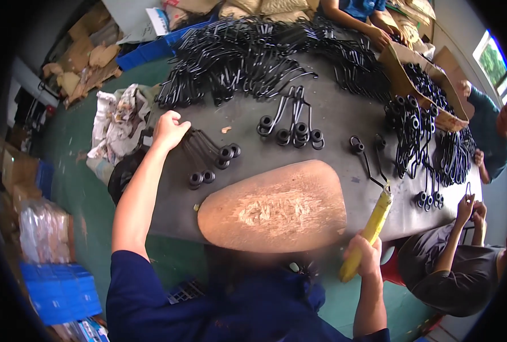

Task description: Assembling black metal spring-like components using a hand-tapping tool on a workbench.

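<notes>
My left hand (170,131) reaches to the left part of the table, its fingers curled. Right beside its fingertips lie the ends of several thin bent black metal rods (201,149) with black rubber bushings (225,153); whether the fingers grip anything is hidden. My right hand (365,255) is wrapped round a long yellow-wrapped tool (375,221), held at a tilt over the table's near edge. Its narrow tip points away from me, close to two black rods with bushings (358,146). Between my hands sits a rounded wooden board (276,208), its middle worn and splintered.
A big heap of black bent rods (236,60) covers the far table. More rods with bushings (295,122) lie beyond the board. A cardboard box (430,85) of black parts stands far right. Other people work at the far side and right (453,268). Crumpled cloth (119,122) lies left.
</notes>
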Available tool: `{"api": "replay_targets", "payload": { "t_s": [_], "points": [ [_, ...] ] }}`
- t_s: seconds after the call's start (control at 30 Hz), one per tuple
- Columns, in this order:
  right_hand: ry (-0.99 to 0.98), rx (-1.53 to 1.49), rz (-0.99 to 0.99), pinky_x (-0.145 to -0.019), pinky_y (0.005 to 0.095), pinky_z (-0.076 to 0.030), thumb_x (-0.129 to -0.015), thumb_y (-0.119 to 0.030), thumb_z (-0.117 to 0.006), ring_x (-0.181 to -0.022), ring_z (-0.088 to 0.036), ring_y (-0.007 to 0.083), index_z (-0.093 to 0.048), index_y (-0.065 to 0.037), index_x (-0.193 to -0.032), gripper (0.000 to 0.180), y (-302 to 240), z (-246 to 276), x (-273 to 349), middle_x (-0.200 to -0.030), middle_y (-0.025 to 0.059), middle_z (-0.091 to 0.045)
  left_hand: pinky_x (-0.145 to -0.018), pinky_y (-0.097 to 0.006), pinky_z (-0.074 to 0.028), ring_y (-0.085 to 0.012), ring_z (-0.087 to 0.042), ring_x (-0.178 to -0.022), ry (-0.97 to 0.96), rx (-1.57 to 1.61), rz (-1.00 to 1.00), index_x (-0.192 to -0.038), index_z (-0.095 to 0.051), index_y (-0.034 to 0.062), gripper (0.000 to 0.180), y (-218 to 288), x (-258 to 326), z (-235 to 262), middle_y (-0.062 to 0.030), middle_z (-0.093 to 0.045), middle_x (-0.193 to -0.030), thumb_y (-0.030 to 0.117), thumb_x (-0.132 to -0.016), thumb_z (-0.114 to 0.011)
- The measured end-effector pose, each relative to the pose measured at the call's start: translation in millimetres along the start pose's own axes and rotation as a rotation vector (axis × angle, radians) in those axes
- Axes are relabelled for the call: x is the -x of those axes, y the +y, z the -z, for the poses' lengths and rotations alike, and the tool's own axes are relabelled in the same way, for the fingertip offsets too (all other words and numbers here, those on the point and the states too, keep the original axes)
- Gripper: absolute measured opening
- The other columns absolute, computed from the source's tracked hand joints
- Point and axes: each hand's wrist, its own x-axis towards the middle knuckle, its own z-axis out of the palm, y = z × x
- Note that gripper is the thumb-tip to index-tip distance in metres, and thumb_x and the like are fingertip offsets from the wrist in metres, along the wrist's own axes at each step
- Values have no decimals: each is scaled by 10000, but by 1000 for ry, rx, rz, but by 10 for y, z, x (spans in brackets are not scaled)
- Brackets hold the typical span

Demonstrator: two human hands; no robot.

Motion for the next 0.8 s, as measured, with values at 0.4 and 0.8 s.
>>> {"api": "replay_targets", "payload": {
  "t_s": [0.4,0.8],
  "points": [
    [-106,-29,-64,-451,350,-489,-859,-155,-589,-480,-585,253,-537,-17,-968,184,-52,67,-47,-669,129,-587,-917,-418,-516,-353,-640,-1054,-390,-47,-101,-1171,-528,-49,675,2780,-101,-745,-254,-644,-1121,367,-685,-744],
    [-41,39,-21,-487,311,-496,-858,-177,-616,-501,-592,200,-541,-14,-923,191,-54,24,25,-688,91,-585,-517,-209,-483,-59,-572,-552,-634,1100,-357,-1084,-608,-4,156,2700,1553,528,6,-588,-709,85,-958,-590]
  ]
}}
